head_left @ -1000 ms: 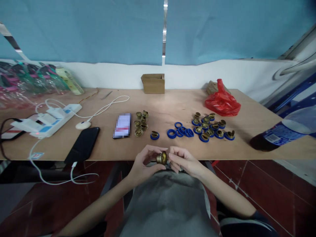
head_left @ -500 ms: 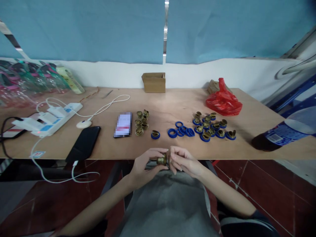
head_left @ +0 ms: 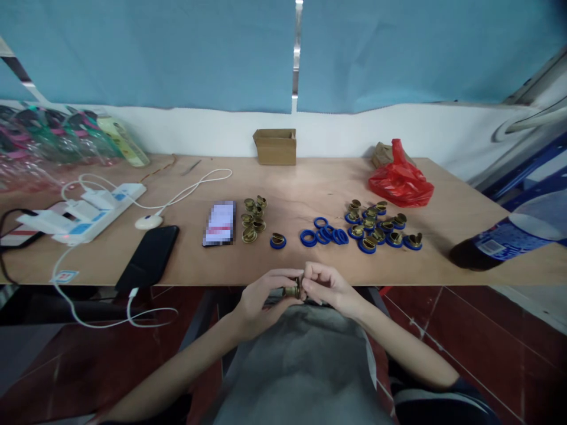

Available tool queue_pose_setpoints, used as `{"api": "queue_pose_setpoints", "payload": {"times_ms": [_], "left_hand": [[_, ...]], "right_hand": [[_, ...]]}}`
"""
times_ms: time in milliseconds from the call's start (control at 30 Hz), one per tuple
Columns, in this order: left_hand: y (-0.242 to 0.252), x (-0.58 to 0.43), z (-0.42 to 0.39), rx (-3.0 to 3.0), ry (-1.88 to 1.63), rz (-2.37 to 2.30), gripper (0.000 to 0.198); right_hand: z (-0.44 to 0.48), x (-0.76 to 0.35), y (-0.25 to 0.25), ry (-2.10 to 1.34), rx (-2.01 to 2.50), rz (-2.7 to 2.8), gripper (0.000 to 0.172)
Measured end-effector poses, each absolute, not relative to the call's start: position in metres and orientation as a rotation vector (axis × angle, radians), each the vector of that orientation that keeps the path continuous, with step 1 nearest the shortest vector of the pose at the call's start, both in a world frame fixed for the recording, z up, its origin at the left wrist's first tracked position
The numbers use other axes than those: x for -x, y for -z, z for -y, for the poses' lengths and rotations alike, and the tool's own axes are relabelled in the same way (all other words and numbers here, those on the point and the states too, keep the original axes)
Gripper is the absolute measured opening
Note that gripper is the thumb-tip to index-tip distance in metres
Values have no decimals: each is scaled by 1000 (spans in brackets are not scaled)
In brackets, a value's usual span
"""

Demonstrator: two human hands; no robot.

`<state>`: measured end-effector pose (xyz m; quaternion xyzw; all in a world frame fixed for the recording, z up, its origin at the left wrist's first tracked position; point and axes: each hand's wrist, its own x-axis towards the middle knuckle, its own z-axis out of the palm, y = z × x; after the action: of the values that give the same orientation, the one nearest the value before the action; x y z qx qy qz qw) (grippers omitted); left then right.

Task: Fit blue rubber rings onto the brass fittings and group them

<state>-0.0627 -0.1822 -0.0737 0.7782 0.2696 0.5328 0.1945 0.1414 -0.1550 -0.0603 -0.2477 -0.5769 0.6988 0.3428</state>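
Observation:
A flanged brass fitting point(head_left: 291, 291) lies on its side between the thumb and fingers of my left hand point(head_left: 261, 300), in front of the table's near edge. My right hand point(head_left: 326, 288) is closed, its fingertips pinching at the flanged end of that fitting; whether a smaller part is hidden under them I cannot tell. Beyond my hands, one brass fitting with a blue ring point(head_left: 278, 241) sits on the table. Several loose blue rings point(head_left: 309, 238) lie to its right. Farther right is a group of brass fittings in blue rings point(head_left: 367, 244). To the left stand several brass fittings without blue rings point(head_left: 249, 235).
On the left are a lit phone point(head_left: 220, 223), a dark phone point(head_left: 148, 258) on a cable, a white power strip point(head_left: 100, 215) and clear plastic bottles point(head_left: 57, 141). A cardboard box point(head_left: 277, 147) stands at the back. Rightward are a red bag point(head_left: 401, 184) and a tilted drink bottle point(head_left: 496, 245).
My right hand has moved slightly left, and its fingertips have closed in against the end of the brass fitting. My left hand keeps hold of the fitting. The view has shifted a little.

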Motion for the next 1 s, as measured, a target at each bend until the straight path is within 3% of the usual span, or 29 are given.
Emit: {"api": "queue_pose_setpoints", "payload": {"times_ms": [333,667,1000], "left_hand": [[71,64,181,-2246,-1486,-779,36],[81,65,180,-2260,-1445,-749,42],[84,66,179,-2300,-1433,-714,39]], "right_hand": [[158,-140,55,-1746,682,1510,41],[149,-143,69,-2028,634,1348,36],[145,-146,68,-2033,635,1407,37]]}}
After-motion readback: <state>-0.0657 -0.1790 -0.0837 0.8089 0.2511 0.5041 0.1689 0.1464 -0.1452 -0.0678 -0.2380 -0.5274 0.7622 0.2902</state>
